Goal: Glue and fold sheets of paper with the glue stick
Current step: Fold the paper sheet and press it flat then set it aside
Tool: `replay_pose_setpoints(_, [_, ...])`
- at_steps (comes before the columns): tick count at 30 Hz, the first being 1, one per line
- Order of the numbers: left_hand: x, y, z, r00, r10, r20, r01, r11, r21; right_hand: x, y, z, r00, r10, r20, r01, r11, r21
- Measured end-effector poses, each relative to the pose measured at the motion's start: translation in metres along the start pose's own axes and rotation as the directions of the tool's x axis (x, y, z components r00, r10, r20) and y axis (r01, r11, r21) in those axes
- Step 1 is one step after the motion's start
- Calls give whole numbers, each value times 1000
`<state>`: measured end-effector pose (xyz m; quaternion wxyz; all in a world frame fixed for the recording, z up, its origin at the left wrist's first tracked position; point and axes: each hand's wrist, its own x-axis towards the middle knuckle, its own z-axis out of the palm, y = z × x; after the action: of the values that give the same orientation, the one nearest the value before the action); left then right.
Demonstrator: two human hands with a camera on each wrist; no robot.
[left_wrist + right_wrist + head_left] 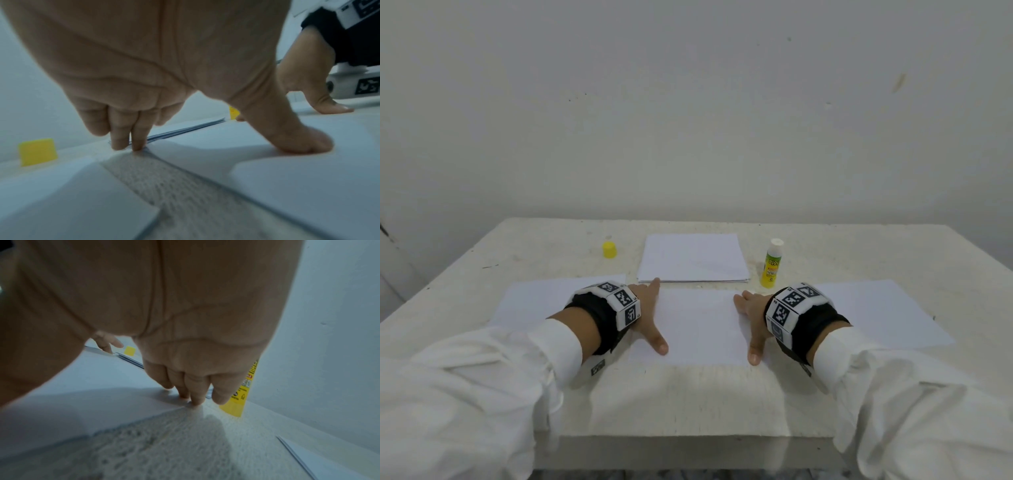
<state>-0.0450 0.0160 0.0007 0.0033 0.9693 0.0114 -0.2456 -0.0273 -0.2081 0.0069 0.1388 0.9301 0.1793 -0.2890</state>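
Observation:
A white sheet lies flat in front of me on the table. My left hand presses its left edge with straight fingers and a spread thumb. My right hand presses the right edge the same way, its fingertips at the sheet's far corner. An uncapped yellow glue stick stands upright just beyond my right hand, and shows again as the glue stick in the right wrist view. Its yellow cap sits apart at the far left.
A stack of white paper lies at the back centre. One more sheet lies under my left wrist and another sheet to the right. A pale wall rises behind the table.

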Motion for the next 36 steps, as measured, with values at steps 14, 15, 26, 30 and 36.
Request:
replay_pose_setpoints(14, [-35, -31, 22, 987, 17, -158, -117, 751, -650, -16, 0, 6, 995, 79, -60, -61, 965, 256])
replay_pose_setpoints(15, [-36, -34, 21, 986, 28, -164, -131, 738, -662, -17, 4, 5, 992, 95, -83, -61, 936, 346])
replay_pose_setpoints(26, [-24, -54, -22, 962, 71, -264, -235, 704, -670, -2, 8, -14, 978, 195, -72, -43, 530, 847])
replay_pose_setpoints(30, [-2, -64, -40, 962, 80, -261, -235, 730, -642, 12, -2, -29, 954, 293, -70, -80, 470, 879])
replay_pose_setpoints(36, [39, -68, -58, 967, 91, -238, -226, 738, -635, 35, -21, -54, 948, 311, -66, -154, 631, 760])
